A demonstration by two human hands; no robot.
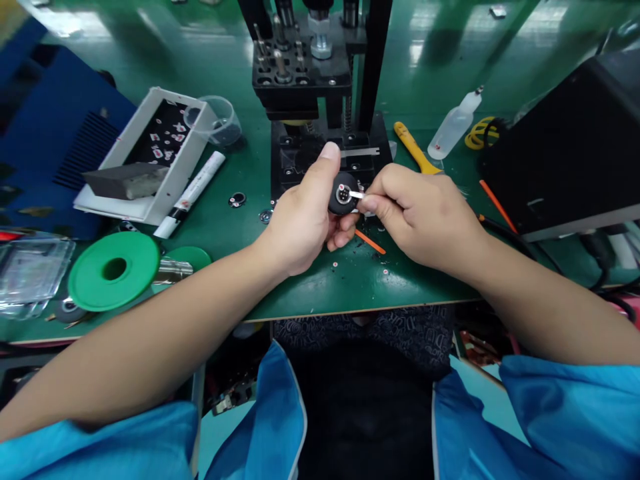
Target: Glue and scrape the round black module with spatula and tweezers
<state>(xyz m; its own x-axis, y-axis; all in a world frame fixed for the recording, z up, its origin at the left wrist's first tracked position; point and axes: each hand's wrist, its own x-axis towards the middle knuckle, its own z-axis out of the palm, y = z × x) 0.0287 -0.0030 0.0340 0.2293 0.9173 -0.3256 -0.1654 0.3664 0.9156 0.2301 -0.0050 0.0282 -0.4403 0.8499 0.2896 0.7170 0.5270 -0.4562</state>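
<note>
In front of the press (pixel 300 100), my left hand (pixel 305 213) is closed around a round black part (pixel 340 202) with a metal ring and pins at its centre. Thumb and fingers of my right hand (pixel 425 207) pinch a thin pale strip (pixel 356 195), perhaps tweezers or a small tool. Its tip reaches the centre of the round part. I cannot tell whether it touches the pins. Below the hands an orange stick (pixel 371 242) lies on the green bench (pixel 310 293), partly hidden by my left fingers.
To the left are a white box (pixel 155 207) of small pieces, a clear cup (pixel 220 123), a marker (pixel 193 193) and a green spool (pixel 114 271). On the right stand a squeeze bottle (pixel 454 127), a yellow-handled brush (pixel 415 147) and a large black box (pixel 575 140).
</note>
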